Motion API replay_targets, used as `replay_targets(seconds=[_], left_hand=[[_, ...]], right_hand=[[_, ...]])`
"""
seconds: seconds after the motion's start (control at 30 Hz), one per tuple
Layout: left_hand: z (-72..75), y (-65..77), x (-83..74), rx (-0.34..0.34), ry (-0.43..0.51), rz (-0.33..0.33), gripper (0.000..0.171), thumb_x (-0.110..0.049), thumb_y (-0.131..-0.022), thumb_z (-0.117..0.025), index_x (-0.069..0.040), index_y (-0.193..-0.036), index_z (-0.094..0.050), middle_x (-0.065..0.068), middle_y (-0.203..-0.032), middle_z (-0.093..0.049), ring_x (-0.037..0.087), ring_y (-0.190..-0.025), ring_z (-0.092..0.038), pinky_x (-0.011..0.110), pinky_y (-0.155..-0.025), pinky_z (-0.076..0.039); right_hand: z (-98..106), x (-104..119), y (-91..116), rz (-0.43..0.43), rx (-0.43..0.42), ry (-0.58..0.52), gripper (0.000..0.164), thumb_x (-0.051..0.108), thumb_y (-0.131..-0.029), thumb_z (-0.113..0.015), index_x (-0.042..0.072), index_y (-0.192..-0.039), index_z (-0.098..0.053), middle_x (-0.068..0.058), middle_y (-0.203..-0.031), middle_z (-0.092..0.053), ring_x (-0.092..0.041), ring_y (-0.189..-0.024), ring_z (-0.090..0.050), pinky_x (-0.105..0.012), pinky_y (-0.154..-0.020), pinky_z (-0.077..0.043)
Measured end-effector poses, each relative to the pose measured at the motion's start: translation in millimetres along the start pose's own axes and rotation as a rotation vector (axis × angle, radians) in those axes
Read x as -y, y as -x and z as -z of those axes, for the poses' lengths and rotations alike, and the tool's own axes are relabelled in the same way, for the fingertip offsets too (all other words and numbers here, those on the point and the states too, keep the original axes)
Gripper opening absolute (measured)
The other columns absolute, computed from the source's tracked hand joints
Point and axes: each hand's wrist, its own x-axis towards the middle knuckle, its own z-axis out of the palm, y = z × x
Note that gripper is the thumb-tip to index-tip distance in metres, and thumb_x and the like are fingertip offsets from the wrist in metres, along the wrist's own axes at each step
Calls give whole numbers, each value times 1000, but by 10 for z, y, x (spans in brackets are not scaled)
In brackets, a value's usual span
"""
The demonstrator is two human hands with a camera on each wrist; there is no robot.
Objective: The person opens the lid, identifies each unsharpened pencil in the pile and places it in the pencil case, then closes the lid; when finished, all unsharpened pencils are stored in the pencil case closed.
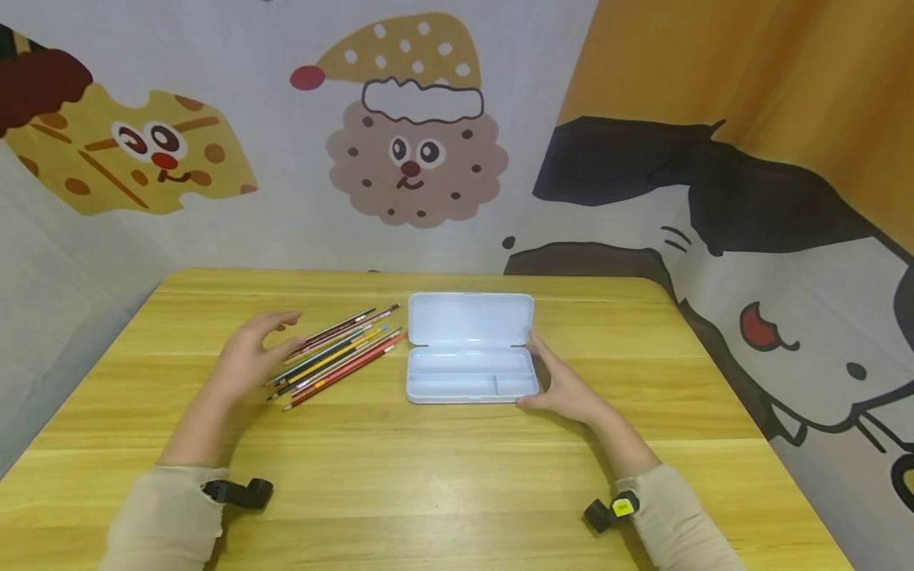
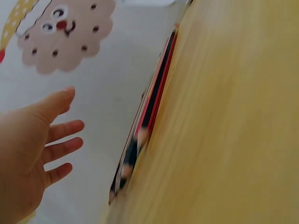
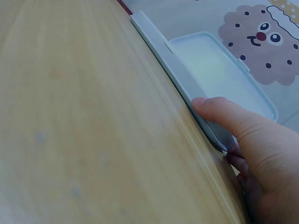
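A white pencil case [image 1: 451,386] lies with its lid [image 1: 471,319] swung back, its shallow tray split into compartments with nothing in them. My right hand [image 1: 567,390] holds the case's right end, thumb [image 3: 217,108] on the front edge and the other fingers around the side. To the left of the case, several pencils [image 1: 336,361] in red, black and yellow lie in a loose slanting bunch. Over their left ends hovers my left hand [image 1: 250,353], fingers spread and slightly bent. In the left wrist view that hand holds nothing, with the pencils [image 2: 152,105] beyond its fingertips.
The wooden table [image 1: 428,484] has rounded far corners. Behind it hangs a cloth [image 1: 271,238] printed with cartoon figures, close to the far edge. A small black camera [image 1: 246,493] is strapped on the left wrist, another [image 1: 603,514] on the right.
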Motion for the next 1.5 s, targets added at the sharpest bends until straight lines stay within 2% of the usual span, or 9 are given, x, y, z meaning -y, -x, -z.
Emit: replay_targets(seconds=[0.2, 0.33, 0.57, 0.63, 0.8, 0.9, 1.13, 1.33, 1.5], left_hand=[[104, 77, 231, 7, 25, 44, 41, -19, -96, -60, 5, -129, -54, 24, -119, -56, 39, -106, -50, 61, -86, -39], [121, 117, 344, 17, 33, 60, 36, -16, -96, -61, 7, -123, -57, 25, -113, -58, 38, -100, -53, 55, -81, -43], [114, 165, 504, 52, 10, 143, 32, -15, -96, -61, 8, -118, -59, 24, -104, -62, 36, -92, -57, 49, -78, -46], [109, 177, 535, 54, 0, 155, 30, -13, -95, -61, 8, -117, -60, 23, -103, -63, 34, -90, -57, 45, -76, -47], [97, 199, 590, 43, -6, 155, 24, -7, -94, -61, 7, -113, -63, 20, -101, -64, 28, -86, -57, 26, -69, -46], [91, 204, 609, 38, -1, 150, 21, -6, -93, -62, 6, -111, -64, 19, -100, -64, 27, -85, -57, 21, -66, -45], [105, 210, 641, 46, 8, 130, 21, -10, -92, -65, 4, -107, -67, 19, -104, -63, 29, -90, -57, 24, -71, -46], [111, 212, 647, 74, 16, 104, 23, -14, -91, -68, 2, -106, -69, 17, -107, -61, 29, -94, -56, 26, -74, -45], [78, 202, 659, 55, -1, 103, 19, -13, -90, -68, 1, -102, -71, 17, -106, -61, 29, -93, -55, 31, -73, -45]], right_hand=[[-7, -2, 4, 7, 2, 2, 122, 33, -70, -87, 20, -155, 0, -10, -148, -34, -28, -140, -19, -52, -112, -11], [-5, -3, -2, 7, 1, 2, 121, 32, -71, -86, 21, -155, 0, -10, -148, -33, -28, -140, -20, -52, -112, -11], [-3, 0, -3, 3, 3, -5, 121, 33, -71, -86, 22, -155, 0, -10, -148, -33, -28, -140, -19, -52, -112, -10], [-3, -1, -3, -2, 4, -7, 121, 33, -70, -87, 23, -155, 0, -10, -148, -33, -29, -140, -19, -52, -112, -10], [1, 16, -5, -19, 4, -3, 121, 28, -71, -87, 20, -155, -1, -10, -148, -32, -29, -140, -19, -52, -112, -10], [4, 71, 0, -18, 4, -8, 120, 23, -72, -87, 16, -155, -1, -14, -149, -31, -32, -140, -18, -53, -112, -9], [76, 425, 54, -20, 27, -30, 114, 13, -74, -84, 1, -152, -2, -23, -147, -31, -38, -139, -18, -57, -110, -9], [80, 460, 68, -23, 27, -26, 113, 12, -74, -84, 1, -152, -4, -24, -146, -31, -40, -139, -18, -58, -110, -9], [79, 459, 66, -23, 22, -18, 112, 10, -73, -84, -1, -152, -5, -24, -146, -31, -40, -139, -18, -58, -110, -10]])
